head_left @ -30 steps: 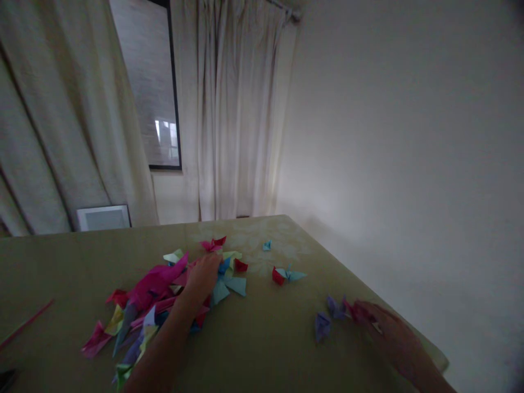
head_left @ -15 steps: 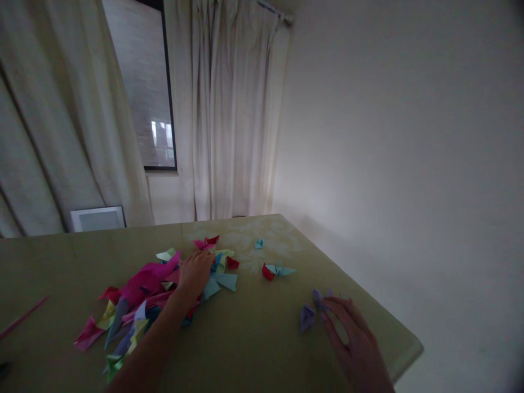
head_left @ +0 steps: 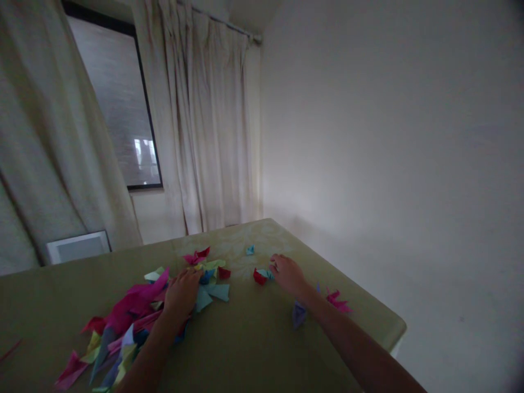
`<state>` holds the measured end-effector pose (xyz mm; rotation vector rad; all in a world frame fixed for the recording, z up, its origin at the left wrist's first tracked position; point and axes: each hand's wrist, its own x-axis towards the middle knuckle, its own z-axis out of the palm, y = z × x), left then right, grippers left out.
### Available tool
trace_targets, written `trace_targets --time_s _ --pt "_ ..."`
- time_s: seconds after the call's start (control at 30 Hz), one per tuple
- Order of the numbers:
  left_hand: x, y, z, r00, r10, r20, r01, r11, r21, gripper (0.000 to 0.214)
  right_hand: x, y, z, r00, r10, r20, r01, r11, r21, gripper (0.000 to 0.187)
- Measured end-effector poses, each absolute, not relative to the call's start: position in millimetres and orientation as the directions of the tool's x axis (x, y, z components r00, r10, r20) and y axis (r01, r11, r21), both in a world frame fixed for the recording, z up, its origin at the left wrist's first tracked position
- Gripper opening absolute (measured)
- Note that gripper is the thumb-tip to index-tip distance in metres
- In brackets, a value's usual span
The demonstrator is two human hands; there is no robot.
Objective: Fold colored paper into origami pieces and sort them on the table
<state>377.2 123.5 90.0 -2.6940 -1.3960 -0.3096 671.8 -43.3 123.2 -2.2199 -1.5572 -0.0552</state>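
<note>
My left hand (head_left: 183, 289) lies on a pile of folded coloured paper pieces, its fingers loosely spread over them. Magenta paper (head_left: 137, 303) is left of this hand, and light blue paper (head_left: 213, 295) is to its right. My right hand (head_left: 289, 274) is over a small light blue folded paper (head_left: 265, 274), partly covering it. Its fingers are curved and apart; the thumb is hidden. A red folded piece (head_left: 259, 277) touches the light blue one. Under my right forearm, a purple folded paper (head_left: 298, 314) and a pink one (head_left: 338, 300) lie near the table's right side.
The table (head_left: 254, 349) has a pale green cloth, with its right edge near a white wall (head_left: 368, 164). A small blue piece (head_left: 250, 250) lies farther back. At far left is a thin red stick-like thing (head_left: 10, 350). Curtains (head_left: 216, 120) hang behind.
My right hand has moved from the purple papers forward and left to the light blue piece, uncovering the pink paper. My left hand stays on the pile. The camera view has tilted and shifted.
</note>
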Motion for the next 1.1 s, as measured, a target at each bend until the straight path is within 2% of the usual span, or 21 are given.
trace_targets --time_s 0.2,0.3,0.4,0.5,0.57,0.67,0.77,0.87,1.03,1.1 --pt "371.1 114.4 91.3 0.512 0.822 0.248 0.84 -0.54 0.054 0.042 673.0 -14.0 113.8 0.392 0.896 0.21 0.899 -0.324 -0.295 0.03" --pt "369.7 115.6 101.9 0.478 0.828 0.294 0.847 -0.523 0.096 0.042 676.6 -19.7 122.2 0.39 0.886 0.25 0.902 -0.312 -0.299 0.025" --pt "374.8 109.1 123.2 0.465 0.797 0.386 0.818 -0.553 0.157 0.038 688.5 -43.4 140.7 0.397 0.845 0.359 0.901 -0.284 -0.329 0.016" --pt "393.2 77.8 146.5 0.502 0.673 0.544 0.614 -0.72 0.324 0.031 711.2 -92.3 158.8 0.41 0.773 0.483 0.897 -0.246 -0.368 0.021" --pt "412.8 43.8 155.0 0.636 0.536 0.555 0.391 -0.844 0.367 0.03 731.1 -133.5 163.9 0.428 0.717 0.55 0.89 -0.227 -0.396 0.024" --pt "449.7 -10.9 150.6 0.864 0.313 0.394 0.175 -0.921 0.348 0.033 761.0 -186.3 158.7 0.466 0.61 0.641 0.87 -0.188 -0.455 0.026" --pt "490.2 -52.8 130.0 0.946 0.216 0.242 0.161 -0.96 0.228 0.03 782.0 -207.3 143.0 0.504 0.648 0.571 0.853 -0.268 -0.448 0.026" --pt "523.6 -76.2 106.2 0.957 0.217 0.194 0.196 -0.973 0.121 0.026 790.0 -197.8 122.5 0.474 0.732 0.489 0.867 -0.29 -0.406 0.028" --pt "522.2 -71.7 91.9 0.937 0.253 0.241 0.232 -0.966 0.112 0.029 790.6 -172.1 94.3 0.426 0.804 0.415 0.871 -0.24 -0.428 0.034" --pt "495.7 -53.8 99.3 0.91 0.318 0.265 0.295 -0.948 0.122 0.036 793.2 -170.5 90.8 0.415 0.819 0.396 0.874 -0.238 -0.423 0.036"
